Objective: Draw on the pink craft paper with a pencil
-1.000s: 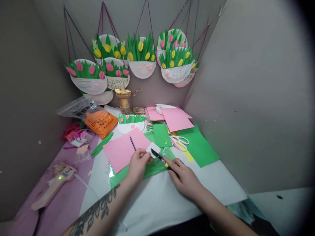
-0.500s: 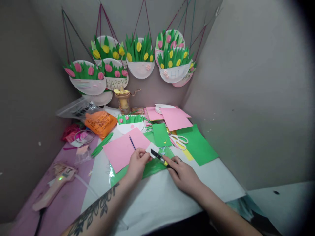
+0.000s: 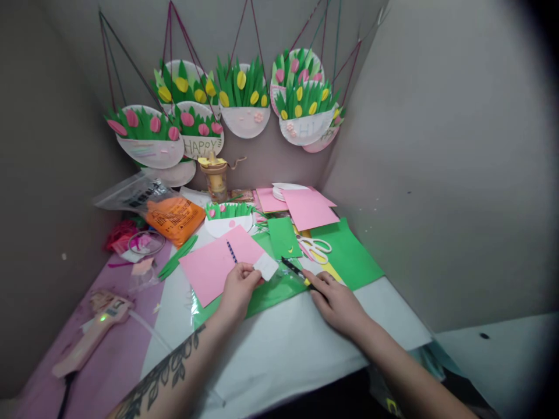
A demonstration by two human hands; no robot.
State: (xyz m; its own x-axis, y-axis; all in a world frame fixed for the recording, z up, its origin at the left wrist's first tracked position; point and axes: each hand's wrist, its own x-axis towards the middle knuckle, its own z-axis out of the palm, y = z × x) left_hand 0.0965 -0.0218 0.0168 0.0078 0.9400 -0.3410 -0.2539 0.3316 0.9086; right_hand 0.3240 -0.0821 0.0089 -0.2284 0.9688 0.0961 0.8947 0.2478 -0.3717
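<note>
A small white card (image 3: 266,266) is pinched between the thumb and fingers of my left hand (image 3: 239,288), over the lower right corner of a pink sheet (image 3: 209,265). My right hand (image 3: 336,299) is wrapped round a black and yellow utility knife (image 3: 295,269). Its dark blade end points up and left, a little to the right of the card and apart from it. Green sheets (image 3: 271,299) in clear plastic lie beneath both hands. Just beyond the knife is a smaller green card (image 3: 283,237).
White scissors (image 3: 318,247) rest on green (image 3: 360,256) and yellow paper at right. A dark patterned pencil (image 3: 232,251) lies on the pink sheet. At left are a glue gun (image 3: 94,337) and an orange bag (image 3: 174,220). Paper-plate flower baskets (image 3: 247,119) hang on the wall.
The knife has moved right, off the white card, with my right hand. My left hand still holds the card, which now shows more fully. The whole view has shifted slightly.
</note>
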